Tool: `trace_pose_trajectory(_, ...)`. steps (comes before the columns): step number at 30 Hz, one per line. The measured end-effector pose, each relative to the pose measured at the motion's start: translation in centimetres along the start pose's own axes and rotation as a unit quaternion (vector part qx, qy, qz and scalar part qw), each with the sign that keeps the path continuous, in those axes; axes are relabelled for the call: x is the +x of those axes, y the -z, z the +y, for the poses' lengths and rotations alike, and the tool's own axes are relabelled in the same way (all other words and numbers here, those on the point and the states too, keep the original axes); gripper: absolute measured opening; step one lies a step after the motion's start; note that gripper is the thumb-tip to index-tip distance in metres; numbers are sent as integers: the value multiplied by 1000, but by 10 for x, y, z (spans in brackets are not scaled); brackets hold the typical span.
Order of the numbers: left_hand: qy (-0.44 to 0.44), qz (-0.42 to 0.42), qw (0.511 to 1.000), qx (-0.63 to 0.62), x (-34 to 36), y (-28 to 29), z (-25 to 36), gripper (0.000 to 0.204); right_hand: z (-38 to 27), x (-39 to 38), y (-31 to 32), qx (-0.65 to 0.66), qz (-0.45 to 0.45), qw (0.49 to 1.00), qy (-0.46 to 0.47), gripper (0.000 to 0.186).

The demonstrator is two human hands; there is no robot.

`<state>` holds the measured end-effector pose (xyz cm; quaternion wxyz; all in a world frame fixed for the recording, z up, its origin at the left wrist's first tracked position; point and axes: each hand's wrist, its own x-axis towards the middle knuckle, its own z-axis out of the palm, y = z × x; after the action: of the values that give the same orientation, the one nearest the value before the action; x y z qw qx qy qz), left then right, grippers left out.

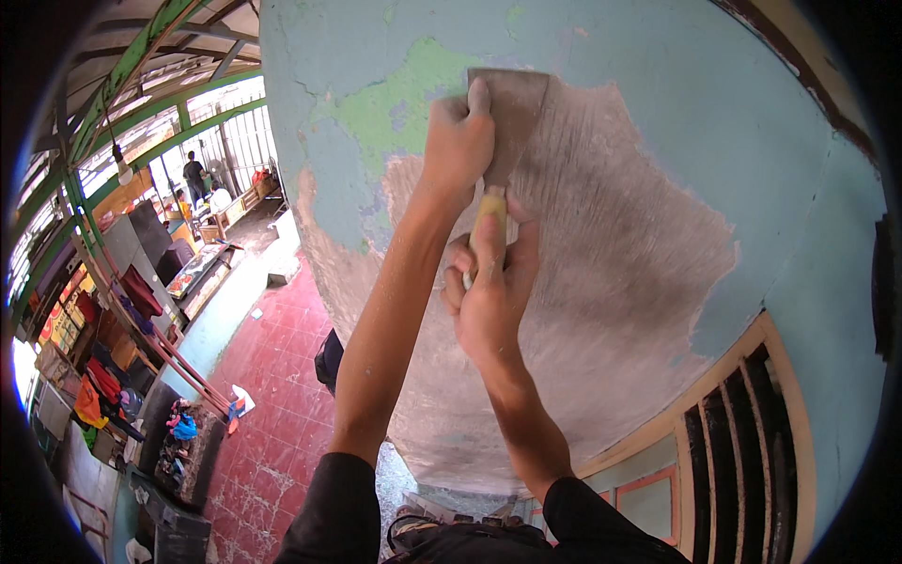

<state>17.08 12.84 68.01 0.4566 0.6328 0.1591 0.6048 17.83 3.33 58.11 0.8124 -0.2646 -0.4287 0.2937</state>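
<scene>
My right hand (489, 282) is wrapped round the yellowish handle of a scraper, thumb along it. My left hand (458, 136) holds the left side of the wide grey metal scraper blade (512, 108), its thumb on the face and its other fingers mostly hidden. The blade lies against a wall (611, 273) of bare, streaked grey-pink plaster, bordered by peeling pale blue paint (714, 103) and a patch of green paint (395, 103).
Wooden-framed barred window (752, 451) at lower right. Down left, red tiled floor (272, 376), leaning poles (188, 371), heaped clothes and clutter (103, 395). Farther back, a standing person (194, 174) among others near benches, under a green metal roof frame (132, 66) with a hanging bulb (122, 169).
</scene>
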Motion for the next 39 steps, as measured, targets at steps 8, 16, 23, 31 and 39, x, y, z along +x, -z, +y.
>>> trace_pose_trajectory(8,-25,24,999,-6,2,1,-12,50,-2,2,-2,-2,-8,1000,-12,35)
trace_pose_trajectory(16,-5,8,997,78,-101,20,-117,53,94,-88,93,-93,-10,996,-15,33)
trace_pose_trajectory(23,291,-26,947,-138,-264,82,-255,49,123,-194,220,-335,-163,910,-183,33)
trace_pose_trajectory(31,534,403,737,96,-556,328,-389,51,95,-287,302,-584,-280,661,-378,47)
trace_pose_trajectory(39,614,195,764,35,-544,255,-338,51,93,-281,292,-491,-260,725,-407,48)
